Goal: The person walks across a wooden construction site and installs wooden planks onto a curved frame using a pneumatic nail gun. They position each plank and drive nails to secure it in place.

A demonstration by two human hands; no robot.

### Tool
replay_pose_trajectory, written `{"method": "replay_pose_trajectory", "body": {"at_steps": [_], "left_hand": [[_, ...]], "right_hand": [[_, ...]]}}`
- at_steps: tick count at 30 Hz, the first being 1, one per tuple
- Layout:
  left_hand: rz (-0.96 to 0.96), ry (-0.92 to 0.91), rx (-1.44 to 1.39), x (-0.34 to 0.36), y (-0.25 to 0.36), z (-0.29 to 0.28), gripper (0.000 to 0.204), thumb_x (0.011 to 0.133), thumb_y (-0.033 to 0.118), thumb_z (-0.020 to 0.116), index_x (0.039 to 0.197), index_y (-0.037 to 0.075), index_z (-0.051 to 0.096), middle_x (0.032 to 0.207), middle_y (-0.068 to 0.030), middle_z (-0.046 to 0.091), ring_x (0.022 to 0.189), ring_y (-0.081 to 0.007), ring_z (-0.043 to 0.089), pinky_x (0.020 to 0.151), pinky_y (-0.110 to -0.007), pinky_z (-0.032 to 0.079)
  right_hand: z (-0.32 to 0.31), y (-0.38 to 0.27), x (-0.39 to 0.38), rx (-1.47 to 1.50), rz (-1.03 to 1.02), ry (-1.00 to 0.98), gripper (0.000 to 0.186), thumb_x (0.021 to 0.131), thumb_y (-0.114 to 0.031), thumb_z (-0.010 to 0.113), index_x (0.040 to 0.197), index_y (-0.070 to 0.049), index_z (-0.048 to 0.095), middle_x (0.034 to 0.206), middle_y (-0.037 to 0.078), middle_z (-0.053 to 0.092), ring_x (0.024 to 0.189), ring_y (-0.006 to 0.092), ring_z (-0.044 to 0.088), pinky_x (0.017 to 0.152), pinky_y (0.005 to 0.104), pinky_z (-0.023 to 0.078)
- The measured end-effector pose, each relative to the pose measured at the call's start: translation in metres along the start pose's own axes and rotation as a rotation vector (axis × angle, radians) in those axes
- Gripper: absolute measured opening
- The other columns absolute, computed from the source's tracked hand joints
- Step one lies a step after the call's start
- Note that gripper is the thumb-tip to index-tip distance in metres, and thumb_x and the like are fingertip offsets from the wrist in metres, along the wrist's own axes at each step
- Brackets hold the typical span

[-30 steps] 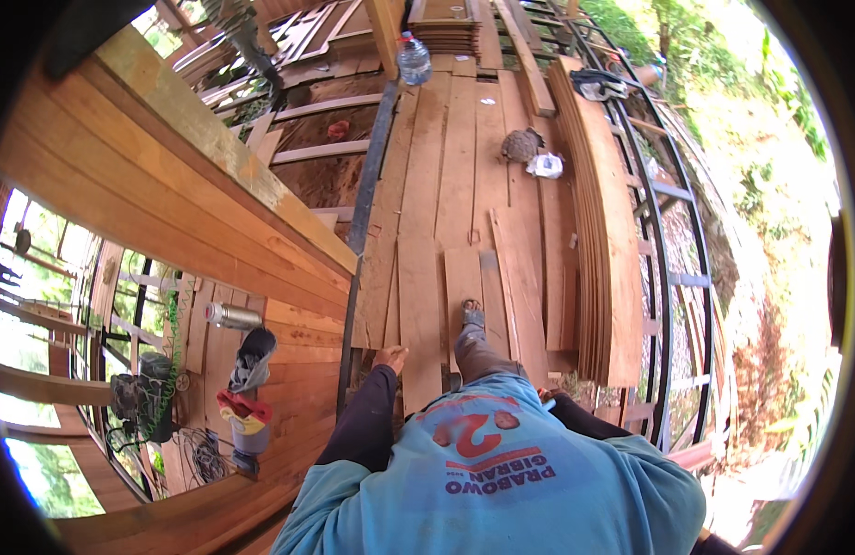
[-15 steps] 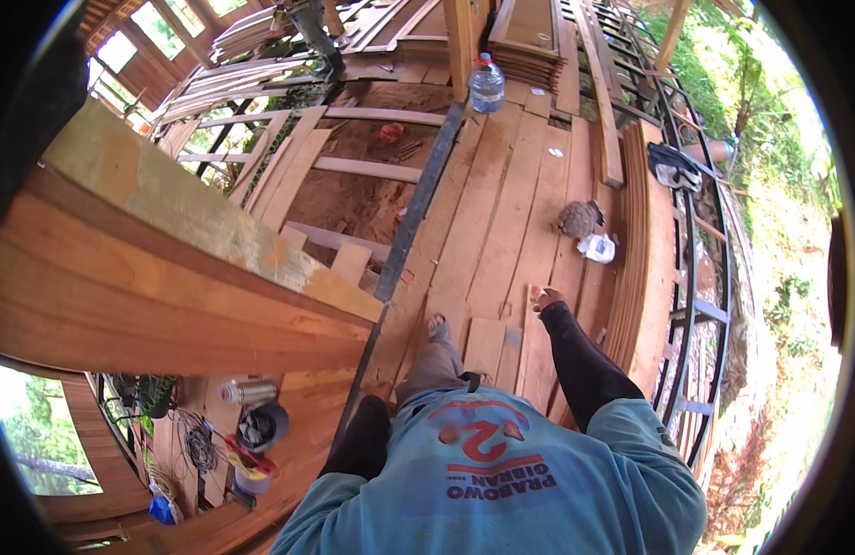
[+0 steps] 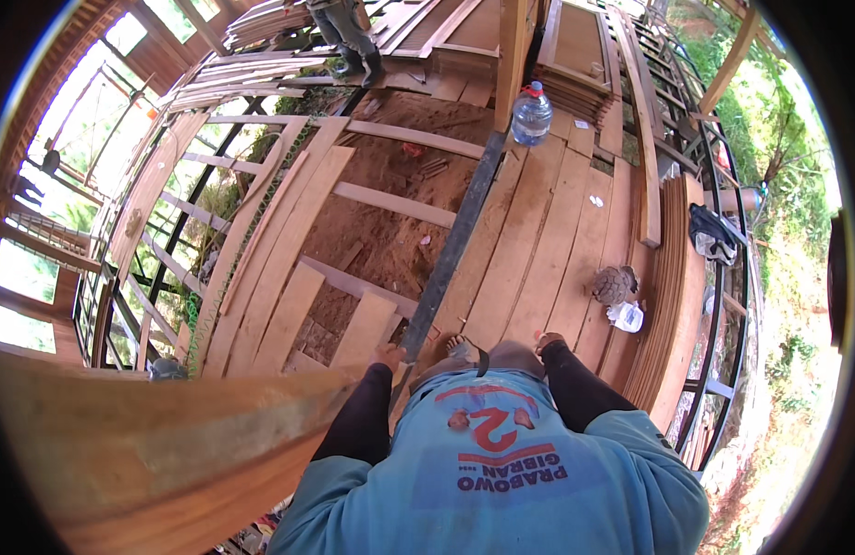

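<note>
A timber beam (image 3: 187, 435) spans the near left. The left hand (image 3: 389, 355) is at its right end, just beside the dark rail (image 3: 453, 250); finger state cannot be told. This rail borders the floorboards (image 3: 515, 268) on their left. A water bottle (image 3: 531, 116) stands at the far end. The right hand (image 3: 550, 342) is over the near floorboards, fingers bent; any pinch cannot be told. Farther right: a white bag (image 3: 625, 316) and a board stack (image 3: 670, 301).

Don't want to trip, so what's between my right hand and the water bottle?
In the head view, only wooden floorboards between your right hand and the water bottle.
</note>
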State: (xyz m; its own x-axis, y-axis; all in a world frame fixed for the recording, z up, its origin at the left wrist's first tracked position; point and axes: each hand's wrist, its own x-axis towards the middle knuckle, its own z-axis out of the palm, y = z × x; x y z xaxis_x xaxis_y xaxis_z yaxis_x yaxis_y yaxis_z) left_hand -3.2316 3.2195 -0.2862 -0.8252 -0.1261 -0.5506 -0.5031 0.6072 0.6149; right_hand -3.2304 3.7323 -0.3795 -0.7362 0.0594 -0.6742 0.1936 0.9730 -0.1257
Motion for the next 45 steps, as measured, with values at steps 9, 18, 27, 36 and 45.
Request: {"method": "replay_pose_trajectory", "body": {"at_steps": [9, 18, 27, 36, 45], "left_hand": [[-0.196, -0.047, -0.31, 0.125, 0.071, -0.063, 0.041, 0.076, 0.031, 0.069, 0.104, 0.001, 0.067, 0.081, -0.0106, 0.068, 0.075, -0.0192, 0.064, 0.069, -0.033, 0.05], [-0.346, 0.076, -0.529, 0.244, 0.176, -0.1, 0.043, 0.074, 0.034, 0.069, 0.101, 0.0, 0.068, 0.087, -0.0131, 0.069, 0.081, -0.0226, 0.066, 0.076, -0.032, 0.05], [-0.08, 0.328, -0.416, 0.38, 0.285, -0.2, 0.049, 0.077, 0.031, 0.07, 0.107, -0.007, 0.062, 0.087, -0.0129, 0.067, 0.073, -0.0176, 0.063, 0.066, -0.03, 0.051], [-0.327, 0.221, -0.222, 0.425, 0.33, -0.264, 0.034, 0.073, 0.038, 0.067, 0.077, 0.004, 0.068, 0.08, -0.0123, 0.068, 0.077, -0.0248, 0.065, 0.067, -0.037, 0.051], [-0.517, 0.123, -0.322, 0.523, 0.217, -0.291, 0.043, 0.071, 0.044, 0.073, 0.09, 0.006, 0.072, 0.084, -0.0096, 0.07, 0.075, -0.0235, 0.066, 0.067, -0.031, 0.052]], "right_hand": [[-0.136, -0.082, 0.066, 0.158, 0.107, -0.009, 0.058, 0.09, -0.055, 0.035, 0.098, -0.008, 0.068, 0.104, 0.017, 0.065, 0.099, 0.0326, 0.062, 0.084, 0.0394, 0.049], [-0.222, -0.054, 0.312, 0.121, 0.211, -0.181, 0.057, 0.088, -0.054, 0.041, 0.099, -0.005, 0.066, 0.093, 0.017, 0.067, 0.092, 0.0286, 0.065, 0.078, 0.0379, 0.05], [-0.494, -0.194, 0.493, 0.786, -0.072, 0.172, 0.033, 0.086, -0.034, 0.061, 0.095, -0.002, 0.062, 0.072, 0.011, 0.063, 0.052, 0.0221, 0.06, 0.044, 0.033, 0.047], [-0.589, -0.368, 0.505, 0.711, -0.161, -0.073, 0.03, 0.08, -0.031, 0.07, 0.097, -0.008, 0.063, 0.069, 0.008, 0.064, 0.051, 0.0195, 0.06, 0.042, 0.0343, 0.049], [-0.582, -0.417, 0.526, 0.651, 0.202, -0.328, 0.03, 0.084, -0.038, 0.064, 0.092, -0.009, 0.066, 0.071, 0.01, 0.065, 0.051, 0.0191, 0.058, 0.042, 0.0355, 0.048]]}}
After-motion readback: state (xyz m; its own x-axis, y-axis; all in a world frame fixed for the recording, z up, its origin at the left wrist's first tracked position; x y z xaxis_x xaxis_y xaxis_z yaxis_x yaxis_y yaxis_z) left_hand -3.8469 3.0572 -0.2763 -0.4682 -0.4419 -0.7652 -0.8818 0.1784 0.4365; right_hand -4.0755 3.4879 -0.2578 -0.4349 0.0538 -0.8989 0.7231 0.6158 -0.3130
